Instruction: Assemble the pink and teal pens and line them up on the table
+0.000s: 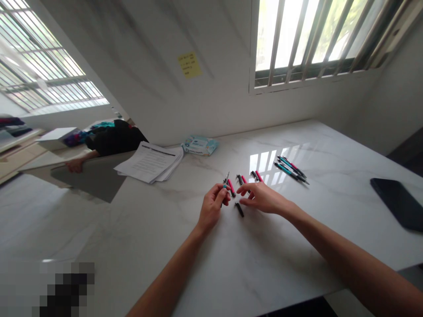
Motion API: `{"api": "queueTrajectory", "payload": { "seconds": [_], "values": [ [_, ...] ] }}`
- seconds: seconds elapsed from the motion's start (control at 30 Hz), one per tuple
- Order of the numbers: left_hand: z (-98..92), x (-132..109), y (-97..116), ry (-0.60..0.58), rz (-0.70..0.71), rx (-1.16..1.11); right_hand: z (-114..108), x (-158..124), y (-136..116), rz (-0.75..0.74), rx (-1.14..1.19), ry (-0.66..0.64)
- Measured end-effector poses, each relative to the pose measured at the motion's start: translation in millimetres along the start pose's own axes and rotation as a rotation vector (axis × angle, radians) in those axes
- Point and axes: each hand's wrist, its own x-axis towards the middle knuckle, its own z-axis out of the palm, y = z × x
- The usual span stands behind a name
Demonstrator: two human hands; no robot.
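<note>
"What's on the table (pixel 231 273) in front of me?"

"I see a stack of papers (pixel 150 162) and a packet of wet wipes (pixel 200 145) by the wall (pixel 214 101), and a phone (pixel 398 203) off to my right."

"And higher up?"

"A yellow sticky note (pixel 190 64) on the wall, and a barred window (pixel 313 39)."

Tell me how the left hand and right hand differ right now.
The left hand is curled around a slim pen part, while the right hand is open with fingers spread, holding nothing visible. The left hand sits beside a pink pen barrel, whereas the right hand's fingertips are nearest a black pen piece. Both hands are bare and over the same white marble-patterned table.
</note>
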Motion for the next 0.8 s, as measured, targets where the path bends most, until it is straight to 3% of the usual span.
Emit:
{"api": "queueTrajectory", "payload": {
  "seconds": [0.23, 0.33, 0.57, 0.8],
  "values": [
    [2.7, -0.9, -0.1, -0.070, -0.003, 0.030, 0.8, 4.8, -6.0, -0.068, 0.150, 0.092],
    [1.1, 0.6, -5.2, -0.046, 0.003, 0.036, 2.5, 6.0, -5.2, -0.072, 0.199, 0.117],
    [-9.7, 4.6, -11.7, 0.100, 0.055, 0.264, 4.7, 0.3, -1.6, -0.104, 0.053, -0.163],
    [-8.2, 5.7, -13.3, 0.103, 0.002, 0.230, 10.8, -3.6, -1.8, -0.150, 0.007, -0.201]
  ]
}}
